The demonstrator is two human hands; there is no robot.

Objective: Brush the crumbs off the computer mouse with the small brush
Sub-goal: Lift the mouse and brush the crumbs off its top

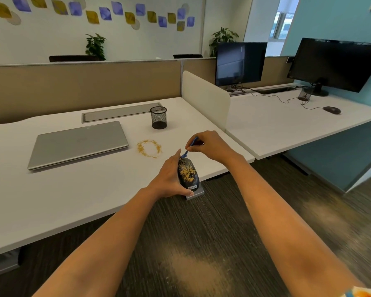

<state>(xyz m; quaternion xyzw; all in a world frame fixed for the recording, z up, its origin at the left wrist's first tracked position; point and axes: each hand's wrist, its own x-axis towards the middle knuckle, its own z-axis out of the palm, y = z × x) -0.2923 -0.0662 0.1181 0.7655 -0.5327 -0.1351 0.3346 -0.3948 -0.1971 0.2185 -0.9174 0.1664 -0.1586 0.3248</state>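
Note:
A black computer mouse [188, 173] speckled with yellow crumbs is at the near right corner of the white desk [77, 200]. My left hand [171, 179] grips it from the left side, thumb curled under its rear end. My right hand [208, 146] pinches a small blue brush [190, 147] just beyond the mouse. The brush tip touches the mouse's front end. A ring of yellow crumbs [149, 148] lies on the desk behind the mouse.
A closed grey laptop [77, 144] lies to the left, and a black mesh pen cup [158, 117] stands behind the crumb ring. A white divider [206, 97] separates a second desk with two monitors [240, 63], another pen cup and another mouse [332, 109]. Carpet lies below the desk edge.

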